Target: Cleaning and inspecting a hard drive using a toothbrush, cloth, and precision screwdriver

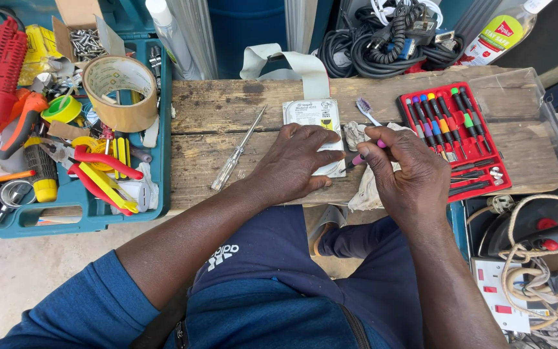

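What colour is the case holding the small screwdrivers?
Red, with a clear lid; the screwdriver case shows in the head view.

Repair workshop, informal. Indicators: worn wooden plank bench (227, 110), teal toolbox (156, 155) with pliers, tape rolls and screws, red precision screwdriver set (450, 139), coiled black cables (382, 45), bare concrete floor (27, 271).

Both hands low over the wooden surface (227, 106), forearms reaching in from below.

The left hand (292, 165) lies palm down, fingers spread and flat, pressing on the surface; its bare forearm runs back to a blue sleeve at lower left of the surface. The right hand (405, 171), just right of the left, is curled, fingertips pinched together around a slim pink-handled tool, wrist bent, forearm rising from the lower right.
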